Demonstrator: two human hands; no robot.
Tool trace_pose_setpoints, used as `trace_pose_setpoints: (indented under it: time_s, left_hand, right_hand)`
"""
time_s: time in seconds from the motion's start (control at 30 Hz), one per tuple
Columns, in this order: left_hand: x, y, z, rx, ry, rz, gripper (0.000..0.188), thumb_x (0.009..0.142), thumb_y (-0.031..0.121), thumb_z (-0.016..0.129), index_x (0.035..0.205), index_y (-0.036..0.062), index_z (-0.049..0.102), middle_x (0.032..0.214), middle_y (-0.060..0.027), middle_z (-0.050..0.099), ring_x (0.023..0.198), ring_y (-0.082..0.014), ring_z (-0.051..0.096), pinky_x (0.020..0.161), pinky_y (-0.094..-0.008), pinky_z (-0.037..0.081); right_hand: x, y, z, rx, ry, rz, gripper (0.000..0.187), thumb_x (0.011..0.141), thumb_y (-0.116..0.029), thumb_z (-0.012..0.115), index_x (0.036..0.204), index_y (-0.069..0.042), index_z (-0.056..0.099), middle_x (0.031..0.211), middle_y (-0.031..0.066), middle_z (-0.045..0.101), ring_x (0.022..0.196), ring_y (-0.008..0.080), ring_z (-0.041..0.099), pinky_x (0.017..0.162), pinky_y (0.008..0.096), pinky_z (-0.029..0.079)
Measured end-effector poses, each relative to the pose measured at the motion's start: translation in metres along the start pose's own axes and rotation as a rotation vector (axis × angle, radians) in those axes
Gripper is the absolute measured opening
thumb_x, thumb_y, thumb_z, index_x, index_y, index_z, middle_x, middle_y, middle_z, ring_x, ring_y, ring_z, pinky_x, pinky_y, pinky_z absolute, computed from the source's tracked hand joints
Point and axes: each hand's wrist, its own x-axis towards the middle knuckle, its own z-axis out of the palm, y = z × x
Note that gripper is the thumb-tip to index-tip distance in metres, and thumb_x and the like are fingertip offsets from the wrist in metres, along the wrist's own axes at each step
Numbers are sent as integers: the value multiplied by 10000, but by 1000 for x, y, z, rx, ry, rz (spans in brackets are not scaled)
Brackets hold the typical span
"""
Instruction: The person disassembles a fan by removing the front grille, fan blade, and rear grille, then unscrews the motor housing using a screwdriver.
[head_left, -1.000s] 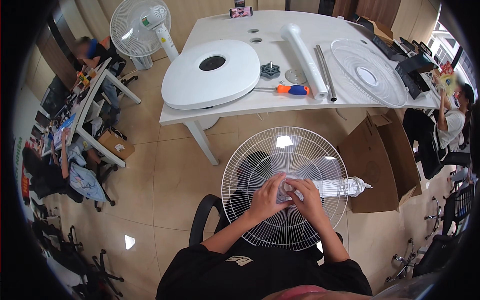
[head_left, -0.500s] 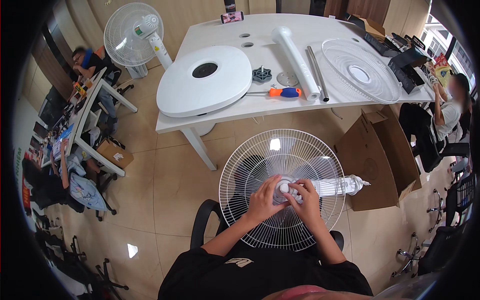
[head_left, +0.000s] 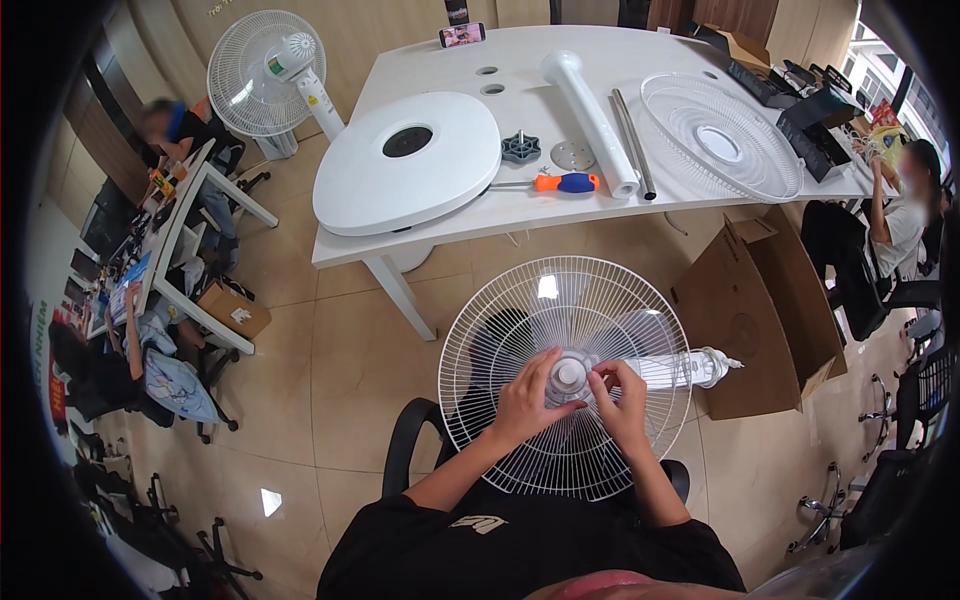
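Note:
A white fan head with its round wire guard point(head_left: 480, 425) rests over my lap. Translucent fan blades point(head_left: 635, 330) lie inside the guard, around a clear hub. At the hub's centre sits a small round white knob point(head_left: 571, 373). My left hand point(head_left: 527, 398) is curled round the left side of the hub, thumb along its lower edge. On the other side, my right hand point(head_left: 622, 400) has its thumb and fingers closed at the hub's right rim, just off the knob. To the right, the white motor housing and neck point(head_left: 685, 370) extend past the guard.
Ahead stands a white table point(head_left: 440, 75) bearing a white fan base point(head_left: 460, 150), a screwdriver point(head_left: 565, 183), a dark star knob point(head_left: 520, 148), a white tube point(head_left: 590, 125), a metal pole point(head_left: 634, 145) and another guard point(head_left: 720, 140). An open carton point(head_left: 745, 330) stands right. People sit at both sides.
My right hand's fingers have come off the white knob and moved slightly right to the hub's rim, so the knob shows more fully. My left hand stays in place.

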Motion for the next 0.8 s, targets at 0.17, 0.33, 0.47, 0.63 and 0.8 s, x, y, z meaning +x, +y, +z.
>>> trace_pose_setpoints:
  time_s: [0.17, 0.33, 0.47, 0.63, 0.8]
  left_hand:
    - [-4, -5, 2, 21, -10, -3, 904, 755, 509, 844, 1414, 13, 472, 1370, -184, 594, 1249, -345, 616, 950, -421, 579]
    - [0, 0, -1, 28, -7, 5, 887, 753, 499, 848, 1405, 23, 481, 1371, -170, 597, 1257, -334, 611, 950, -413, 580]
    - [0, 0, 0, 12, -7, 5, 843, 752, 488, 850, 1379, 46, 498, 1368, -160, 600, 1254, -331, 612, 938, -407, 587]
    - [-6, -9, 8, -20, 34, 44, 748, 755, 468, 853, 1306, 85, 523, 1380, -150, 591, 1253, -340, 613, 925, -410, 595]
    - [-4, -9, 7, -8, 36, 73, 643, 759, 462, 851, 1220, 134, 545, 1380, -148, 588, 1241, -349, 619, 861, -405, 618]
  right_hand:
    - [7, -35, -2, 14, -57, 5, 231, 868, -113, 754, 1058, -2, 683, 972, 93, 734, 551, 123, 581, 547, 261, 457]
    - [-2, -5, 2, 99, 43, 32, 171, 886, -107, 740, 1018, -13, 685, 881, 69, 719, 540, 113, 569, 542, 255, 445]
    - [-1, -8, 1, 42, 103, 30, 160, 892, -104, 734, 1023, -24, 690, 847, 63, 717, 537, 109, 566, 539, 256, 440]
    - [4, -27, -1, 5, -65, -19, 180, 890, -105, 736, 1041, -18, 689, 814, 76, 709, 538, 113, 567, 538, 264, 441]
    - [0, -17, 0, -8, -43, -28, 163, 898, -91, 723, 1033, -8, 687, 809, 77, 703, 544, 115, 569, 539, 266, 444]
